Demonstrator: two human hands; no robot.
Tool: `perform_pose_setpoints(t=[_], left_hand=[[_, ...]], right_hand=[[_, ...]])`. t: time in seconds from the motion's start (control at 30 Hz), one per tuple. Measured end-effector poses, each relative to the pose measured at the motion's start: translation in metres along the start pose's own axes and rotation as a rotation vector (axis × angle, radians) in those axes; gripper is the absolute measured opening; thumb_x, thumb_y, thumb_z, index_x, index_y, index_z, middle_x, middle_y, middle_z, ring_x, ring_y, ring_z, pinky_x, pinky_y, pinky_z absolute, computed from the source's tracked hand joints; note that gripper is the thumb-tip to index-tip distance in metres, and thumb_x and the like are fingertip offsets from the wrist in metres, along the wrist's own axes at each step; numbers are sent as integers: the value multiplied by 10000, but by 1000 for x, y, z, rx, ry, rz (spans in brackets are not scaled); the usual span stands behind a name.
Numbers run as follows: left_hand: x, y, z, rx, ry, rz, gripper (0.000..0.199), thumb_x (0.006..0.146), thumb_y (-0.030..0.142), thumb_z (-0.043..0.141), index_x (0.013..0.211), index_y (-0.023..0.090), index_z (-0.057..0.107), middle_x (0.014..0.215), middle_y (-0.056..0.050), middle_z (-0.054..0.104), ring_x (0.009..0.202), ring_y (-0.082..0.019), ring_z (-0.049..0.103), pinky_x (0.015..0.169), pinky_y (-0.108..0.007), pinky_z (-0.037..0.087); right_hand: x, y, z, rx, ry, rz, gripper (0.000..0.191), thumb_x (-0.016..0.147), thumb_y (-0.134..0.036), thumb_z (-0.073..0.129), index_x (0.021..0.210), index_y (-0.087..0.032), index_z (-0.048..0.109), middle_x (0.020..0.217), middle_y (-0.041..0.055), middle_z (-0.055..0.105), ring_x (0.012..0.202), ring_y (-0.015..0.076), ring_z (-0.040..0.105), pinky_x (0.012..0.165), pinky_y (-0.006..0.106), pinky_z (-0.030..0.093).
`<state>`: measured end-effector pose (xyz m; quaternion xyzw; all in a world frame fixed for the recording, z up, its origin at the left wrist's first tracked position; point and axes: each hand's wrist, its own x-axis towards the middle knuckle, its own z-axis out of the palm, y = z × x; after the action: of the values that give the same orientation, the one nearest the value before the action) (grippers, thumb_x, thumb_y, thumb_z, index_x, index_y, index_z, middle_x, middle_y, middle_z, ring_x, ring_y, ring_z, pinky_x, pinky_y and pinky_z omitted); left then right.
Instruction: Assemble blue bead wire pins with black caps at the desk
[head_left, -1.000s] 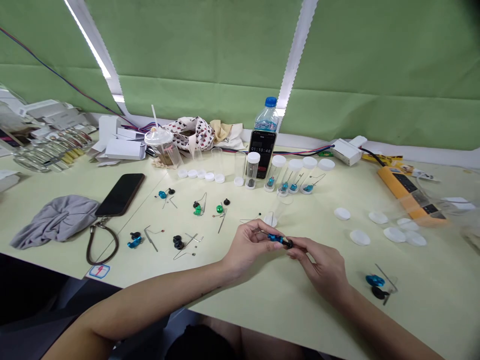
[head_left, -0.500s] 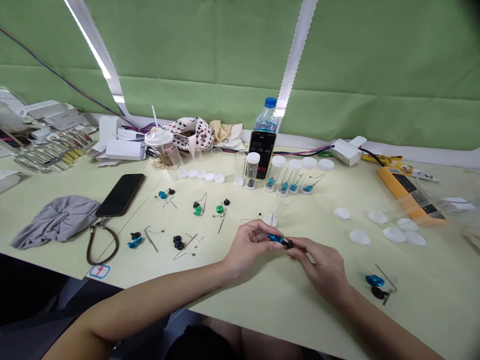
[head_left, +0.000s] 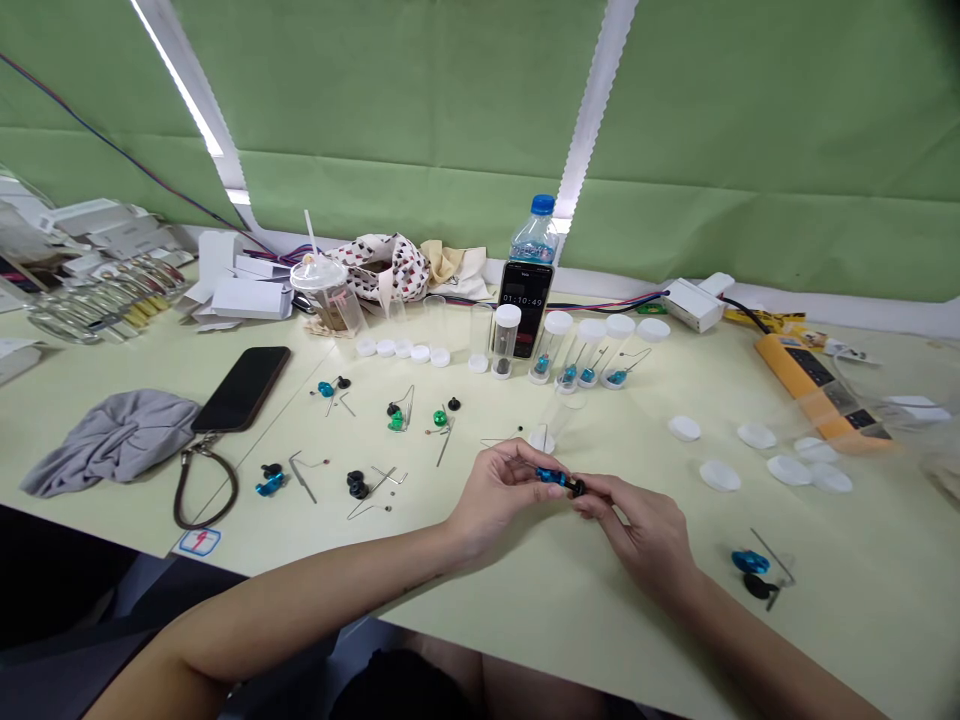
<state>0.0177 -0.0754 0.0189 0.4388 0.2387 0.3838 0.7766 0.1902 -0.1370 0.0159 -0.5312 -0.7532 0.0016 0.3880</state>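
Observation:
In front of me, both hands meet over the table at one small part. My left hand pinches a blue metal piece between thumb and fingers. Sticking out of its right end is a black round-headed knob, and the fingertips of my right hand are closed on it. Just behind the hands stands a clear open tube with a white base. Thin bent wire lies behind my left hand. To the right lie another blue piece, a black knob and a hex key.
Small blue, green and black part sets lie left of the hands. Capped tubes line the back, before an upright phone and a bottle. White caps and an orange power strip are at right; a dark phone lies left.

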Motion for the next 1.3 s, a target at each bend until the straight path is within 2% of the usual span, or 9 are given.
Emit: perform_pose_setpoints(t=[0.5,0.77,1.3], left_hand=[[0,3,2,10,10,5,245,638,194,785,794,121,610,856,-61,682,829,-161,641,811,-325,486],[-1,3,2,6,-1,19,234,652,186,777,815,123,622,880,-69,682,849,-153,628,845,-333,466],[0,1,2,-35,1,0,254,633,193,788,799,127,609,877,-63,681,846,-159,634,840,-332,459]], right_hand=[[1,-1,-1,0,-27,39,235,946,-323,436,933,-211,643,702,-6,726,567,121,679,541,201,516],[2,-2,-2,-11,-8,8,238,951,-309,431,927,-198,641,686,-3,722,559,116,673,530,190,502],[1,-2,-2,8,-29,40,247,945,-346,437,931,-213,645,697,-1,723,560,126,671,535,204,504]])
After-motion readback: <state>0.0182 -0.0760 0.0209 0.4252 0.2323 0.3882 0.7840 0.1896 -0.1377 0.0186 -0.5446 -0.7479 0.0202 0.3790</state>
